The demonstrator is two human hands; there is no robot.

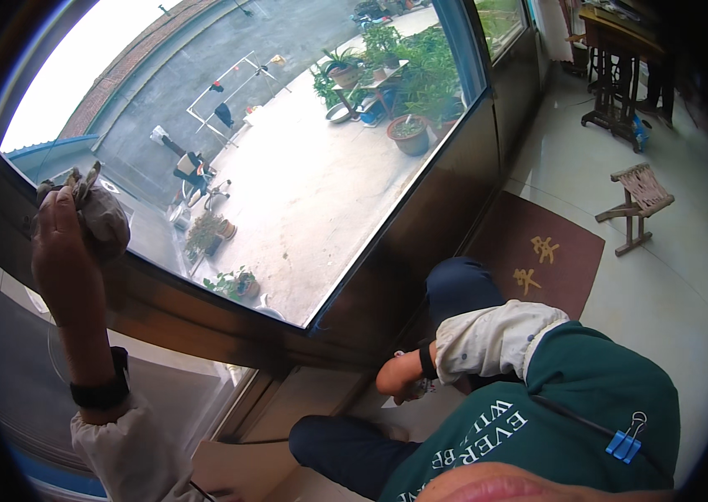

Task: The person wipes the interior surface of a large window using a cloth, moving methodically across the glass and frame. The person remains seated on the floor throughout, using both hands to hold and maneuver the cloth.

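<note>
My left hand (60, 213) is raised at the far left, its fingers closed on a crumpled greyish cloth (105, 223) against the lower left part of a large window (304, 157) and its dark frame. My right hand (399, 379) is low, between my knees and near the dark panel below the window. Its fingers curl around a crumpled, whitish patterned item (420, 390), mostly hidden by the hand. Both forearms wear black wristbands and pale sleeve covers.
A brown doormat (542, 251) with yellow characters lies on the tiled floor beside my right knee. Beyond it stand a folding stool (636, 204) and a table with dark metal legs (621, 81). A brown board (235, 467) is below my left side. Potted plants (409, 133) stand outside in the yard.
</note>
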